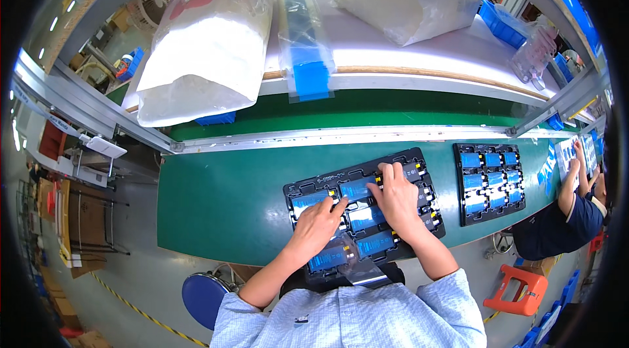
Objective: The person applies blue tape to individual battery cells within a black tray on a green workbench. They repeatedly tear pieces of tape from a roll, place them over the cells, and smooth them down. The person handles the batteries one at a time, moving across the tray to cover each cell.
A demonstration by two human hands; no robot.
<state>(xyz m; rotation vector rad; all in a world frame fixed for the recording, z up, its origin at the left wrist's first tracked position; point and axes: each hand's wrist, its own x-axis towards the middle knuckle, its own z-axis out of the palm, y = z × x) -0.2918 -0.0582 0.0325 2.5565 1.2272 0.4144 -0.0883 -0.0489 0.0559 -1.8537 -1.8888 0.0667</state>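
A black plastic tray lies at a slant on the green table in front of me, with blue flat battery packs in rows in its pockets. My left hand rests over the tray's left side, its fingers stretched to the left end of the far-row middle pack. My right hand is at that pack's right end, thumb apart from the fingers, which reach the tray's far side. Both hands touch the packs or tray; neither visibly grips anything. Clear plastic film lies over the near edge of the tray.
Another black tray of blue packs sits to the right on the green table. Above the back edge, a shelf bears white bags and clear sleeves. A blue stool, an orange stool and a co-worker are nearby.
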